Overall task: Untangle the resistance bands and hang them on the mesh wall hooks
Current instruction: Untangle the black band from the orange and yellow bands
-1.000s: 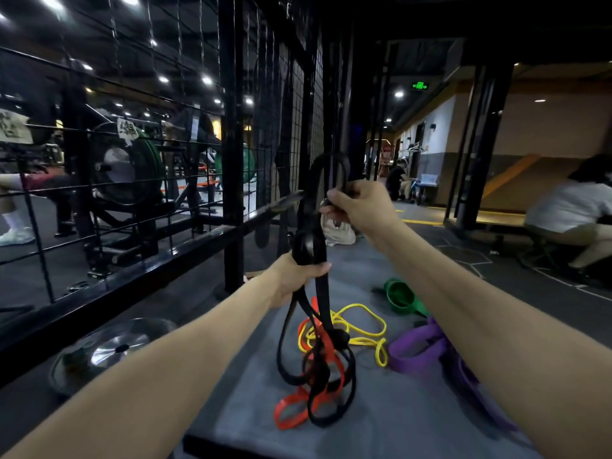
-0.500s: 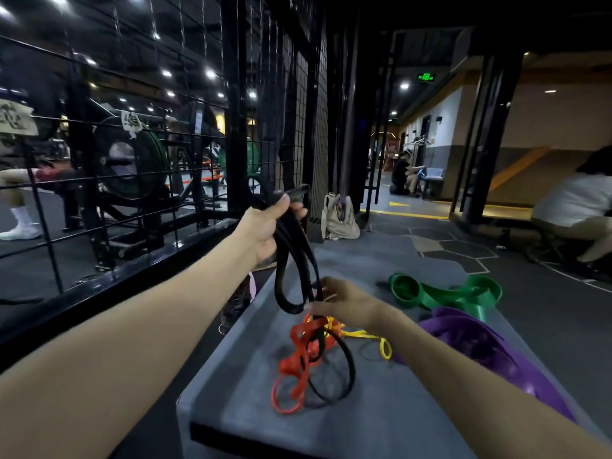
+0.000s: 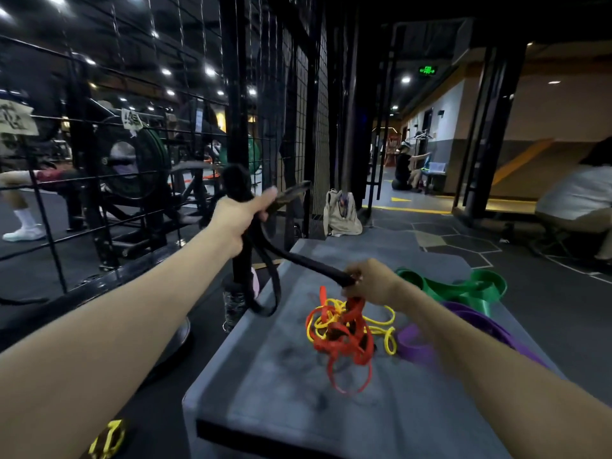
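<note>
The left hand (image 3: 236, 215) grips a black band (image 3: 261, 256) raised beside the mesh wall (image 3: 298, 111). The right hand (image 3: 372, 281) pinches the same band lower, just above the tangled red band (image 3: 347, 346) and yellow band (image 3: 385, 326) on the grey platform (image 3: 281, 376). Green band (image 3: 463, 288) and purple band (image 3: 417, 342) lie to the right.

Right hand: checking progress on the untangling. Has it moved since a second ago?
Yes. The right hand dropped from beside the mesh wall to the grey platform, pinching the black band.

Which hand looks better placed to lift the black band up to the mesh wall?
Probably the left hand: it grips the bunched black band raised beside the mesh wall. The right hand pinches its far end low, by the orange band.
</note>
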Tool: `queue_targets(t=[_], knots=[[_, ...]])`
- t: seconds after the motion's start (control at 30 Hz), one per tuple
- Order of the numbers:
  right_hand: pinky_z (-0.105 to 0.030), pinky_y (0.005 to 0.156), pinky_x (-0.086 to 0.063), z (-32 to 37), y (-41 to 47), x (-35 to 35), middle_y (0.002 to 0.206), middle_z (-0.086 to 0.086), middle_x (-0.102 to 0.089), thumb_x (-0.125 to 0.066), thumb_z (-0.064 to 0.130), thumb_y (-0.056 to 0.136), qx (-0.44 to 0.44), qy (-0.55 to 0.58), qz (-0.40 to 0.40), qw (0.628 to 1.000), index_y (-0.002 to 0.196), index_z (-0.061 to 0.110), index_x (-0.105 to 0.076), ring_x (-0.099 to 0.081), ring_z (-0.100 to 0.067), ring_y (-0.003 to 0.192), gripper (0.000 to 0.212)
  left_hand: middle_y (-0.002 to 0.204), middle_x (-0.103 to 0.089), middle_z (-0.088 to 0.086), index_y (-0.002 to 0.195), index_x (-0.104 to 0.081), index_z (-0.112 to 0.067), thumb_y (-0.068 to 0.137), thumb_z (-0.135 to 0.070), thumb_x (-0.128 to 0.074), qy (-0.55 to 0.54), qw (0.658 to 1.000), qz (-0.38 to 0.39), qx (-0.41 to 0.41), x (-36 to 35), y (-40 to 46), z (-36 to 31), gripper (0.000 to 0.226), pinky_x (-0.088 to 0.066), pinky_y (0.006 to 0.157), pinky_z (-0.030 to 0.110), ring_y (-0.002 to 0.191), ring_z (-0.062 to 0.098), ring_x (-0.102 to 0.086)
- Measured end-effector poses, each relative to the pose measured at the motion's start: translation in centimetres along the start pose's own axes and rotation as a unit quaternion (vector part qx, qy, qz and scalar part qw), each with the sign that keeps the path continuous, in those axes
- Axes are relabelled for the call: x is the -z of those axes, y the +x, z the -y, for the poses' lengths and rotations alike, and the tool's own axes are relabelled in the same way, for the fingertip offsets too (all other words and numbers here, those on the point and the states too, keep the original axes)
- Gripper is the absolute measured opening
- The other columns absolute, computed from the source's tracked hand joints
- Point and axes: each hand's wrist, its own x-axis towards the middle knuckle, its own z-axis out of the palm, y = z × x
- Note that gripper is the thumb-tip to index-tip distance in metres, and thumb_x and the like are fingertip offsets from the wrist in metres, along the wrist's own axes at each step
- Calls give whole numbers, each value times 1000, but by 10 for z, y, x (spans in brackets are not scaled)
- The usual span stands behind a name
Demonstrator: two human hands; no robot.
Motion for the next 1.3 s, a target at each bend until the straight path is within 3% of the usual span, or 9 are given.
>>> queue_targets(t=[0.17, 0.4, 0.53, 0.73, 0.8, 1.0, 1.07, 1.2, 1.3], knots=[[-24, 63, -35, 11, -3, 31, 78, -5, -57, -70, 13, 80, 33, -13, -34, 999, 93, 6, -69, -52, -15, 76, 15, 55, -53, -5, 67, -57, -17, 61, -25, -86, 186, 979, 78, 33, -6, -19, 35, 31, -40, 52, 24, 52, 11, -46], [-31, 71, -45, 30, -3, 39, 93, -16, -68, -66, 4, 77, 60, -34, -38, 997, 103, 3, -70, -54, -18, 79, 26, 68, -62, -10, 76, -65, -22, 68, -19, -82, 215, 949, 229, 16, -52, -40, 59, 19, -42, 57, 18, 64, 6, -53], [-25, 69, -43, 23, -7, 39, 92, -9, -69, -69, 4, 76, 56, -31, -34, 997, 101, 7, -70, -58, -15, 82, 26, 66, -61, -8, 96, -69, -13, 53, -31, -89, 238, 939, 241, 62, -56, -42, 65, 51, -37, 48, 18, 53, 6, -47], [-26, 67, -41, -1, -12, 25, 83, -4, -62, -77, 21, 74, 8, -41, -25, 999, 91, 8, -67, -55, -16, 77, 24, 79, -69, 8, 90, -70, -6, 66, -3, -79, 155, 961, 195, 116, -50, -42, 60, 25, -53, 70, 31, 71, 20, -64], [-29, 72, -46, -13, -15, 16, 86, -9, -68, -73, 15, 76, -7, -41, -2, 999, 85, 11, -67, -60, -18, 79, 12, 67, -68, 3, 78, -69, -10, 71, -1, -74, 112, 972, 178, 107, -46, -38, 52, 12, -52, 67, 28, 61, 16, -64], [-32, 72, -49, -58, -18, -2, 83, -13, -69, -59, 11, 78, -90, -64, -47, 993, 84, 12, -69, -65, -26, 83, 11, 62, -70, 3, 76, -64, -10, 85, -14, -61, -59, 982, 131, 118, -35, -19, 8, 11, -56, 55, 23, 55, 17, -66], [-30, 67, -46, -77, -24, -5, 90, -18, -68, -53, 13, 79, -141, -89, -50, 985, 88, 7, -66, -66, -33, 88, 16, 64, -70, 1, 72, -66, -14, 86, -19, -61, -106, 984, 89, 109, -26, -9, -4, 16, -56, 64, 29, 55, 16, -67], [-30, 69, -45, -111, -41, -3, 103, -18, -67, -56, 16, 82, -237, -89, -48, 966, 98, 4, -66, -64, -32, 95, 23, 78, -69, 0, 78, -66, -22, 82, -28, -66, -96, 992, 18, 78, 0, 5, -10, 7, -51, 64, 33, 54, 16, -66], [-23, 49, -38, -108, -43, 3, 72, -15, -60, -60, 12, 82, -264, -13, -62, 963, 62, 7, -58, -58, -24, 69, 21, 64, -70, -2, 75, -66, -20, 83, -25, -66, -54, 993, 33, 97, 1, 2, 7, 9, -50, 53, 27, 48, 14, -65]])
